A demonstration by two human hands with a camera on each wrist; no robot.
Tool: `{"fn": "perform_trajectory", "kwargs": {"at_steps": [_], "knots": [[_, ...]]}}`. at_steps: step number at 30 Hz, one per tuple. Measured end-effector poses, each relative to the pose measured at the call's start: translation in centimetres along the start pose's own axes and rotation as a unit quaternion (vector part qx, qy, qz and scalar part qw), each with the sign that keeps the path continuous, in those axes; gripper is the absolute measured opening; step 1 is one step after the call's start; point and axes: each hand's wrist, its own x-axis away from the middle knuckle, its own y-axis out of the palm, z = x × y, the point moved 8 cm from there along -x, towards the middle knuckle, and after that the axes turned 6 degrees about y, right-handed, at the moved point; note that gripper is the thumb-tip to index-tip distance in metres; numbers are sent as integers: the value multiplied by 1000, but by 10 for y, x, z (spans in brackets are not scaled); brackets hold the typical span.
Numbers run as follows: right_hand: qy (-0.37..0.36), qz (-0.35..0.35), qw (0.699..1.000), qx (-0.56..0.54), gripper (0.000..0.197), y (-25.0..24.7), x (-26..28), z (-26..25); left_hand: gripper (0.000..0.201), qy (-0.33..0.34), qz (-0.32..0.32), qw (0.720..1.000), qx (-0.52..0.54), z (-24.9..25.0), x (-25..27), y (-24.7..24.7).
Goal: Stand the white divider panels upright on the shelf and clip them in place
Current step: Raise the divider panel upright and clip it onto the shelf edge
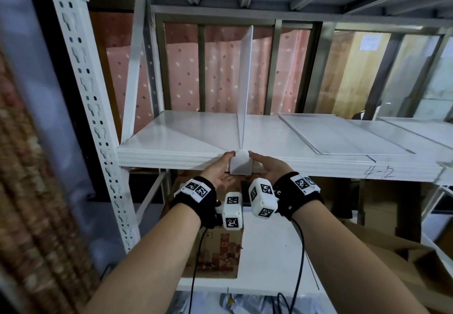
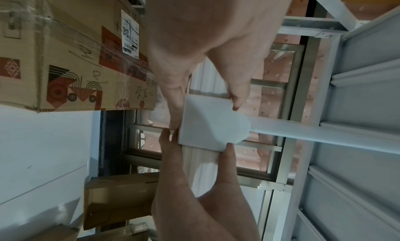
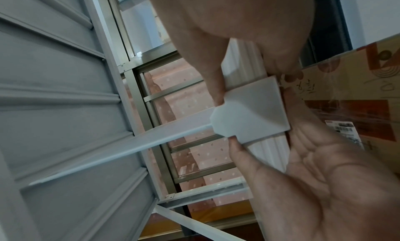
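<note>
One divider panel is stood upright on the shelf, edge-on, running from the near lip to the far side. At its near end a white clip is seated over the shelf's front lip. The clip is pinched from both sides: the left hand on its left edge, the right hand on its right edge, thumbs at the top corners and fingers curled under the lip. The two-sided hold appears meant to keep the clip square while it is pressed home; whether it is fully latched cannot be told. Two more panels are lying flat on the shelf to the right, not yet stood up. A printed cardboard box is seen on the lower shelf.
</note>
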Motion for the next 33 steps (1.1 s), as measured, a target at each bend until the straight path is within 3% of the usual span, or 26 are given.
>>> {"fn": "perform_trajectory", "kwargs": {"at_steps": [7, 10, 18, 24, 28, 33], "knots": [[-4, 9, 1000, -8, 56, 1, 0, 3, 43, -6, 3, 1000, -12, 2, 2, -1], [-14, 13, 1000, -9, 44, 2, 5, 1, 42, -11, 3, 1000, -7, 3, 3, 0], [-10, 11, 1000, -22, 37, 5, 15, 4, 40, -22, -7, 1000, -19, 3, 9, -1], [-34, 26, 999, -22, 36, 5, 22, 4, 35, 14, -9, 993, -120, 19, 29, -3], [-41, 8, 999, -1, 30, 10, 24, 0, 22, -13, -32, 996, -82, 17, 34, 1], [-5, 17, 998, -58, 28, 3, 21, 3, 30, -29, -7, 1000, 2, 6, 28, 6]]}}
